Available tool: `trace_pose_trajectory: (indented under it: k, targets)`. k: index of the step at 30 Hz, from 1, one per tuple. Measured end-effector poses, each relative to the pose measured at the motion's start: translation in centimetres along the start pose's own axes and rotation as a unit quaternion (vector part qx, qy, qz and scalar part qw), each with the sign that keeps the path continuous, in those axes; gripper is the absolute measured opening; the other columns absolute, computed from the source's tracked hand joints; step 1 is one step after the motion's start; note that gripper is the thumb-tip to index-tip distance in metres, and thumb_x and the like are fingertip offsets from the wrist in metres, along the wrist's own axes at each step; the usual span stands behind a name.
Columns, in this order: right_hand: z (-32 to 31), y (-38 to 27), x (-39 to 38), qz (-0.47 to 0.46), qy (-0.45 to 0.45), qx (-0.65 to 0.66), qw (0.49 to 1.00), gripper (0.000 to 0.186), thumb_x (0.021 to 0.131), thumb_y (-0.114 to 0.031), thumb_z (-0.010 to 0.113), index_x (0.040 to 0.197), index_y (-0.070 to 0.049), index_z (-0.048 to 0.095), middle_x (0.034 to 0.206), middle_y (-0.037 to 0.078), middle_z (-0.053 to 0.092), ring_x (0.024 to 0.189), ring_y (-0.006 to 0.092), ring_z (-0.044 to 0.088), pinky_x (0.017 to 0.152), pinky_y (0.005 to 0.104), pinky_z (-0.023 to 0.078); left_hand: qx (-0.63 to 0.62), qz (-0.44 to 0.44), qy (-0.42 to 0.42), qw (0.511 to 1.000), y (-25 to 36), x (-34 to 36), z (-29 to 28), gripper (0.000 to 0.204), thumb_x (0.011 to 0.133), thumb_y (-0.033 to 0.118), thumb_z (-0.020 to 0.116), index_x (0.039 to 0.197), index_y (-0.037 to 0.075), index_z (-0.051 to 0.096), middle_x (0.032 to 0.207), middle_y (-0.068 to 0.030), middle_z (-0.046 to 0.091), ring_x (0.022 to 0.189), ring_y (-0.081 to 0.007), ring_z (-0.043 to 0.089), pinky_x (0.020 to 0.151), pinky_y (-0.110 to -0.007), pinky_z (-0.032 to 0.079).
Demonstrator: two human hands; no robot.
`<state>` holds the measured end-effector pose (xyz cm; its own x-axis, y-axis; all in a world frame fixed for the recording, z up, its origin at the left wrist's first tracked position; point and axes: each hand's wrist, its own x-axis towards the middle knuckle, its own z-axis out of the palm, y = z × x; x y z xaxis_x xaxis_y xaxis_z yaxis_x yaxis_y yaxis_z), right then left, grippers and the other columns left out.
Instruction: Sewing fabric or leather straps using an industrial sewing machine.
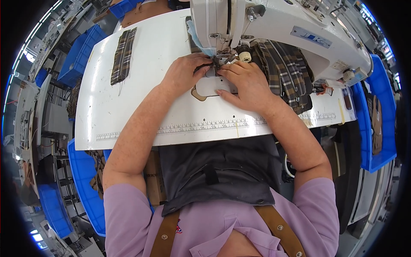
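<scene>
Both hands meet under the needle area of a white sewing machine (pixel 280 19). My left hand (pixel 185 73) rests left of the presser foot (pixel 216 61), thumb and fingers closed on a small piece of dark fabric (pixel 200 67). My right hand (pixel 248 85) lies on the right of the foot, palm down, fingers stretched toward it and thumb apart on the metal needle plate (pixel 208 88). The fingertips hide most of the fabric. Behind my left hand, a dark strip (pixel 189 40) lies beside the machine head, next to a hanging light-blue cloth (pixel 195 35).
A plaid strip (pixel 123 55) lies left on the white table (pixel 145 47). Stacked plaid pieces with zippers (pixel 284 70) sit under the machine arm. A printed ruler (pixel 192 128) runs along the near edge. Blue bins stand left (pixel 83 53) and right (pixel 383 128).
</scene>
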<state>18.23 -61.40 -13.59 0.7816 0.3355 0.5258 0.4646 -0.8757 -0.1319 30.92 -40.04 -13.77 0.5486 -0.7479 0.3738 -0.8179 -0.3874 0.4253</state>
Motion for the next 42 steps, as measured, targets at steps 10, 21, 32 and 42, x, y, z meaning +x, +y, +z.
trace_pose_trajectory:
  k: [10, 21, 32, 42]
  targets:
    - [0.2, 0.3, 0.1, -0.013, 0.02, 0.013, 1.0, 0.04, 0.088, -0.039, 0.075, 0.111, -0.005, 0.077, 0.112, 0.007, 0.073, 0.108, 0.0263, 0.064, 0.088, 0.0412, 0.049, 0.116, 0.051, -0.037, 0.991, 0.7, -0.3, -1.1, 0.029, 0.095, 0.003, 0.063, 0.122, 0.006, 0.075, 0.105, -0.0163, 0.07, 0.099, -0.0373, 0.068, 0.093, -0.043, 0.056]
    - [-0.3, 0.4, -0.4, -0.006, 0.013, 0.046, 0.999, 0.028, 0.086, -0.025, 0.077, 0.108, -0.008, 0.078, 0.106, 0.004, 0.074, 0.105, 0.0251, 0.066, 0.088, 0.0413, 0.051, -0.01, -0.045, 0.005, 0.999, 2.9, -0.5, 0.0, 0.014, 0.086, 0.008, 0.075, 0.098, 0.001, 0.076, 0.083, -0.0136, 0.071, 0.073, -0.0253, 0.069, 0.071, -0.036, 0.056]
    - [0.2, 0.5, -0.3, -0.022, 0.02, 0.026, 0.999, 0.032, 0.087, -0.03, 0.076, 0.11, -0.008, 0.078, 0.115, 0.003, 0.076, 0.108, 0.0242, 0.065, 0.092, 0.041, 0.051, 0.065, 0.075, 0.059, 0.993, 2.8, -2.7, 1.0, 0.038, 0.092, 0.024, 0.077, 0.121, -0.001, 0.074, 0.128, -0.0164, 0.072, 0.108, -0.0332, 0.07, 0.097, -0.039, 0.056]
    - [0.6, 0.7, 0.0, 0.004, 0.011, -0.007, 1.0, 0.037, 0.088, -0.036, 0.076, 0.112, -0.008, 0.078, 0.113, 0.002, 0.076, 0.106, 0.0237, 0.065, 0.087, 0.0401, 0.05, 0.001, -0.031, 0.034, 0.999, 3.0, -2.0, 1.6, 0.035, 0.095, 0.02, 0.075, 0.121, -0.002, 0.074, 0.132, -0.0177, 0.071, 0.122, -0.0347, 0.068, 0.106, -0.041, 0.054]
